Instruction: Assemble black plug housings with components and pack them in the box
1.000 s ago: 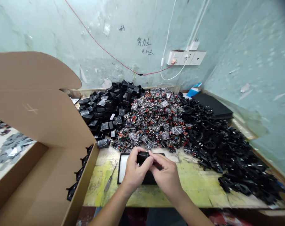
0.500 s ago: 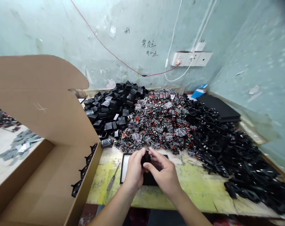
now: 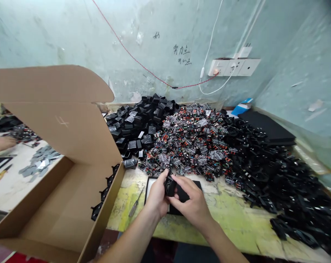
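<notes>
Both hands grip one small black plastic part [image 3: 169, 185] above a shallow black tray [image 3: 147, 190]. My left hand [image 3: 157, 193] is closed on its left side, thumb along the edge. The fingers of my right hand [image 3: 191, 199] pinch it from the right. The part's exact kind cannot be made out, as fingers cover much of it. Left of the tray, a screwdriver [image 3: 135, 205] lies on the yellowed tabletop. Just behind the hands rises a heap of small circuit boards [image 3: 192, 138] with red and white components.
An open cardboard box [image 3: 47, 204] stands at left, several black parts [image 3: 101, 195] along its right wall. Black housings [image 3: 138, 124] are heaped behind; black plastic pieces [image 3: 264, 171] spread right. Black sheets [image 3: 266, 126] lie back right. Another person's hand [image 3: 2, 144] shows far left.
The view has swung slightly left, so the scene sits further right. The black part has turned in my hands and shows a different face. Another person's hand has come into view at left.
</notes>
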